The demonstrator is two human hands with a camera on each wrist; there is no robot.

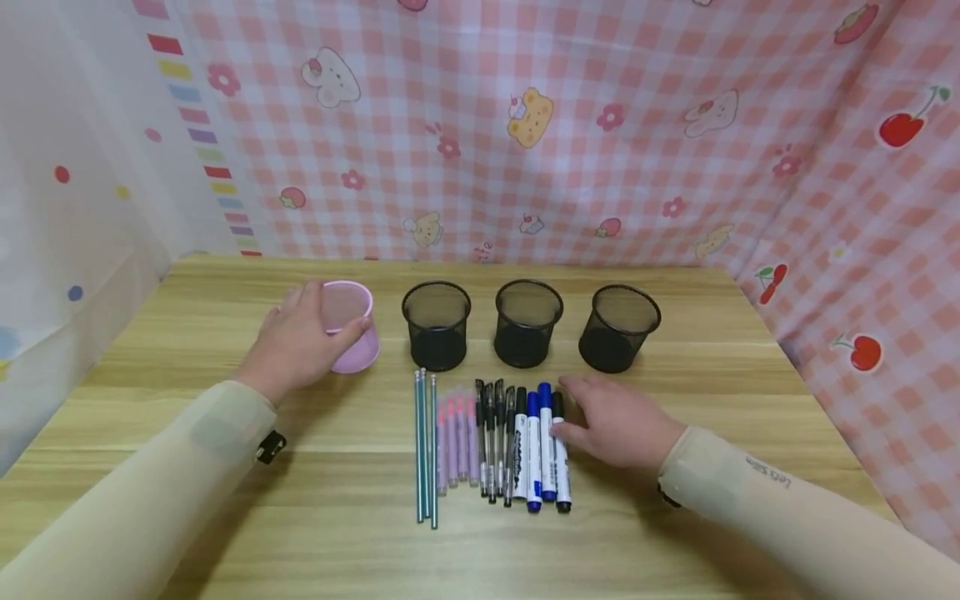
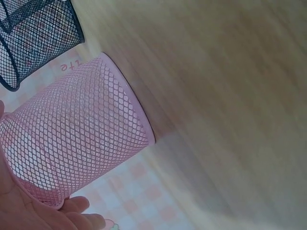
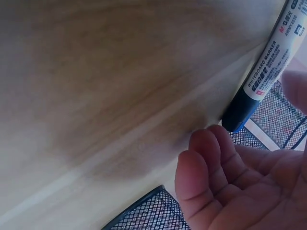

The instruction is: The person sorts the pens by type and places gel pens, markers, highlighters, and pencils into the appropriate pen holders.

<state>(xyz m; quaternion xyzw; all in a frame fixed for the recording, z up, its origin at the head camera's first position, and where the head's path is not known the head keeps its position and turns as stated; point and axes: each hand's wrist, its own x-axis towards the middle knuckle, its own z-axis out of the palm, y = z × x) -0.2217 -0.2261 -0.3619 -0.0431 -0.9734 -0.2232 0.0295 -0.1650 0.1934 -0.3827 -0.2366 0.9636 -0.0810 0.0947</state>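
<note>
Pink mesh cup stands on the wooden table, held at its rim by the left hand, the thumb laid along the near side and the fingers round the far left. The right hand has its fingers loosely bent and apart from the thumb, beside the rightmost whiteboard marker; it pinches nothing, and whether the thumb touches the barrel I cannot tell.

As I judge it, the step in hand is steadying the cup on one side and reaching for the markers on the other. The next move would call for the right thumb and fingers to close on that outer marker without nudging its neighbours.

Left of the markers lie black-capped pens, purple pens with pink caps and three teal pencils, side by side. Beyond this row three black mesh cups stand in line with the pink one, before a checked curtain.
</note>
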